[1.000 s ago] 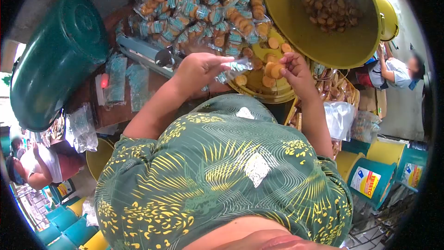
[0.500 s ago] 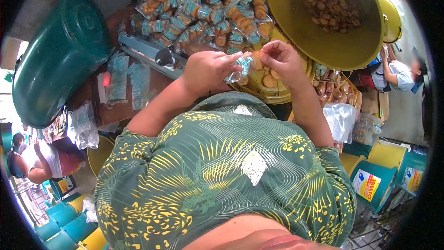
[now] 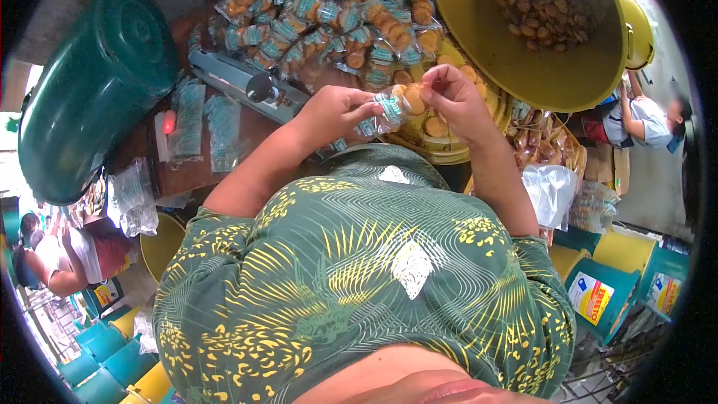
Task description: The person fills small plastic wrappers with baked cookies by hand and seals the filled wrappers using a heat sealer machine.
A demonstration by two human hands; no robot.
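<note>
The left hand [image 3: 336, 114] grips a clear, teal-printed plastic packet [image 3: 388, 109]; the right hand [image 3: 455, 101] pinches round golden biscuits [image 3: 413, 99]. Heaped clear packets [image 3: 318, 11] look filled; loose brown biscuits [image 3: 540, 7] in the yellow plastic tub [image 3: 479, 37] look unpacked.

My right hand [image 3: 458, 105] has brought its biscuits [image 3: 413, 99], earlier held apart from the printed bag [image 3: 388, 108], to the bag's mouth
</note>
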